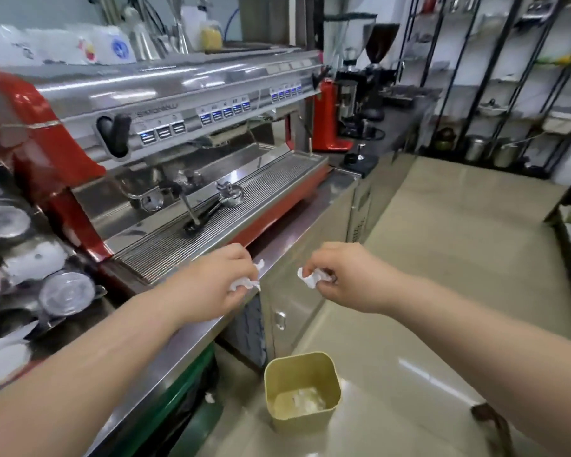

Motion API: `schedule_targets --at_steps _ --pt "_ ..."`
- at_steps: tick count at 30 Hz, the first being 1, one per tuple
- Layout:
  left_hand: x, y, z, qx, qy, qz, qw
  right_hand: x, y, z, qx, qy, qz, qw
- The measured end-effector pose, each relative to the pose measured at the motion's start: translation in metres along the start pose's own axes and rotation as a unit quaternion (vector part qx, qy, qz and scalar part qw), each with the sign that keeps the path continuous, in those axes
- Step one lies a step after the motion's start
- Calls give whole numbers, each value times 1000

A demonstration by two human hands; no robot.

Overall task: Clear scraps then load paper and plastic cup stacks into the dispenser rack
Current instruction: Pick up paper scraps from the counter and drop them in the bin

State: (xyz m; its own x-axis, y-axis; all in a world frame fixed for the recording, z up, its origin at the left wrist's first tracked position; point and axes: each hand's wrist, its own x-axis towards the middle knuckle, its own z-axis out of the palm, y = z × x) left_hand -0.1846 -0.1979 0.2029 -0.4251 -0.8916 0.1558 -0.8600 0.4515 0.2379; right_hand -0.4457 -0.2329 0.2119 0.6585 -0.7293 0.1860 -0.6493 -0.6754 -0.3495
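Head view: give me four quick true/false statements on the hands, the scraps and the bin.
1. Each hand, left hand and right hand, pinches a white paper scrap. True.
2. The yellow bin stands on the counter. False: it stands on the floor, below the hands.
3. The bin is empty. False: pale crumpled scraps lie in its bottom.
4. A portafilter lies on the espresso machine's drip tray. True.

I can read no text anywhere; the lettering on the espresso machine [165, 103] front panel is too blurred.
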Motion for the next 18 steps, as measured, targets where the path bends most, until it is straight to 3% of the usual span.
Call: schedule_targets --at_steps 10,18 --pt "119 59 54 4 -90 99 991 -53 106 -20 -15 -14 115 993" --pt "180 22 78 31 -136 141 980 -15 122 -2 -29 -10 200 979"
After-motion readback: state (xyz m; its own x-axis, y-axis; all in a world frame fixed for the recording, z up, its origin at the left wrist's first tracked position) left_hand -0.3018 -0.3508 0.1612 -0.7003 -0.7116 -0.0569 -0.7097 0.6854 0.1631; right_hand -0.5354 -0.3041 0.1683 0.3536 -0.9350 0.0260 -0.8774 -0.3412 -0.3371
